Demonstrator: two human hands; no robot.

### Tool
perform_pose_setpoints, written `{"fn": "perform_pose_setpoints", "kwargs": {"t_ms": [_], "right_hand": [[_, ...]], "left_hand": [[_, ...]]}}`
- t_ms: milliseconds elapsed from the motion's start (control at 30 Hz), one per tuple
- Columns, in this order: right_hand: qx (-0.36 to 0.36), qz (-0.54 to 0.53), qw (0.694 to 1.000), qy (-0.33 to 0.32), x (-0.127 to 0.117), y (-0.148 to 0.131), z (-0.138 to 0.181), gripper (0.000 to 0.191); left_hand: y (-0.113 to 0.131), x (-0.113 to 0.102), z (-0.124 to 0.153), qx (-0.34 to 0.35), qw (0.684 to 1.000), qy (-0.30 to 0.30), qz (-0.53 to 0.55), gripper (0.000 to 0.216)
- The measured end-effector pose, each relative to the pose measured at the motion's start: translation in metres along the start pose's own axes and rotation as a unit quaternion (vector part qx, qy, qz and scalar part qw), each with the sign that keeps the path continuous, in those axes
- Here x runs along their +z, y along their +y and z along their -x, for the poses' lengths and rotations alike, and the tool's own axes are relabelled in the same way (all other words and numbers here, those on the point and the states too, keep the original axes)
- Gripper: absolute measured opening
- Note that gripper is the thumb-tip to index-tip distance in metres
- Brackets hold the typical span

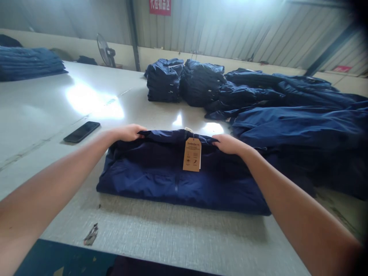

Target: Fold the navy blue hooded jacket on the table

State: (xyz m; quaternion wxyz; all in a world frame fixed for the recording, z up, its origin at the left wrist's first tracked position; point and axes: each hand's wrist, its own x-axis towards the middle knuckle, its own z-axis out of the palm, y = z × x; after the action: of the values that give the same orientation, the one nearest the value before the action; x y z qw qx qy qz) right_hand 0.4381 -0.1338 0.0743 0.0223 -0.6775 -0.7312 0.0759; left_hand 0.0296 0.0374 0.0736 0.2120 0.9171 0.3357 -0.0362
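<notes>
Folded into a wide bundle, a navy blue pair of trousers or similar garment [143,176] lies on the table in front of me; its exact kind is hard to tell. My left hand [130,133] grips the far edge at its left part. The same edge, farther right, is pinched by my right hand [228,144]. Between the hands a brown cardboard tag [192,155] hangs from the garment's middle, over its front. A small pale label [188,130] shows at the edge just above the tag. The fingertips of both hands are partly hidden by fabric.
A black phone [82,132] lies to the left on the pale table [138,226]. Folded navy stacks [164,82] stand at the back, with loose navy garments [299,126] heaped on the right. Blue folded clothes [30,63] and a fan [105,50] are at the far left.
</notes>
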Motion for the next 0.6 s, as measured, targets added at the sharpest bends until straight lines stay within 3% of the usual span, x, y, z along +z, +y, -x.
{"fn": "perform_pose_setpoints", "kwargs": {"t_ms": [233,367,467,600], "right_hand": [[0.052,-0.008,0.999,-0.014,0.028,0.010,-0.022,0.022],[0.063,-0.076,0.990,0.101,0.033,0.000,-0.041,0.025],[0.079,-0.170,0.964,0.191,0.040,-0.022,-0.059,0.026],[0.080,-0.265,0.942,0.189,0.064,-0.050,-0.071,0.030]], "left_hand": [[-0.015,0.015,-0.040,-0.049,0.998,0.032,0.003,0.051],[0.019,0.021,-0.065,-0.018,0.988,0.153,0.017,0.047],[0.056,0.033,-0.086,-0.005,0.978,0.205,0.029,0.034],[0.082,0.064,-0.110,-0.037,0.964,0.262,0.023,0.028]]}}
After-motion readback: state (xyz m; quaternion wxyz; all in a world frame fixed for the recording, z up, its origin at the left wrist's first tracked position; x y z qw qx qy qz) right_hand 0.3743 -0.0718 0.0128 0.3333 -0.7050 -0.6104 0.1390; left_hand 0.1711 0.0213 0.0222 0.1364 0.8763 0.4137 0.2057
